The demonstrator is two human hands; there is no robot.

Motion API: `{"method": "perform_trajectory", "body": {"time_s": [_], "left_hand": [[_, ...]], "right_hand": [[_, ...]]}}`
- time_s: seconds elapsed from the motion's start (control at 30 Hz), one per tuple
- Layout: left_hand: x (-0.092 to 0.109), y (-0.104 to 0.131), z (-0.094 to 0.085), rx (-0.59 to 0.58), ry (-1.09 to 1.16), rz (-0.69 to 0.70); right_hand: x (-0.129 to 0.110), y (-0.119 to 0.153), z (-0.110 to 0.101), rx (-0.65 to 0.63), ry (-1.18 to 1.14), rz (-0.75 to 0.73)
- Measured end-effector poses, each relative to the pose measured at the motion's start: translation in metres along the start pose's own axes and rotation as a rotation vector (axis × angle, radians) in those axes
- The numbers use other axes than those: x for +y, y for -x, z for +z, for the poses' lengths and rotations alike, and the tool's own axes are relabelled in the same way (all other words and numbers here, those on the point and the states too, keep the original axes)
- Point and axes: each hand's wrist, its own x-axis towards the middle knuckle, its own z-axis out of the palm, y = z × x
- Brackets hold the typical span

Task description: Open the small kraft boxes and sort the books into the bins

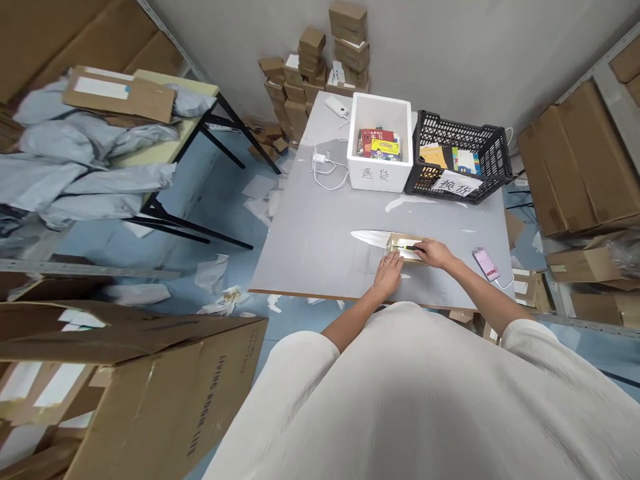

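One box (406,240), nearside of the crate (424,183), is held down by the left hand (390,270), fingers outstretched; a cutter (411,248) is pinched in the right hand (434,253). Being slit open, probably; steady pressure's needed next.

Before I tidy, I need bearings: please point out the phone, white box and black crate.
Phone (487,265), head view: upward face.
White box (380,166), head view: front wall.
Black crate (465,135), head view: back wall.

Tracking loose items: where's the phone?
In the head view, the phone lies near the right edge of the table, to the right of the right hand.
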Motion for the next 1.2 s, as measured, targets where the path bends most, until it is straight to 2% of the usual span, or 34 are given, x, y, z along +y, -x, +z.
{"method": "perform_trajectory", "body": {"time_s": [0.33, 0.5, 0.73, 1.0, 1.2], "left_hand": [[-0.004, 0.001, -0.003, -0.016, -0.02, 0.022], [0.0, 0.003, -0.002, -0.021, -0.042, 0.008], [0.0, 0.003, 0.0, -0.016, -0.043, -0.018], [0.002, 0.003, -0.001, -0.031, -0.057, -0.048], [0.008, 0.002, -0.005, -0.008, -0.09, -0.072]], "right_hand": [[-0.016, 0.006, 0.002, -0.008, 0.088, 0.027], [-0.012, 0.006, 0.001, -0.017, 0.104, 0.033], [0.018, 0.008, -0.006, -0.045, 0.066, 0.114], [0.071, 0.05, -0.02, -0.074, 0.133, 0.209], [0.089, 0.071, -0.024, -0.064, 0.09, 0.248]]}}
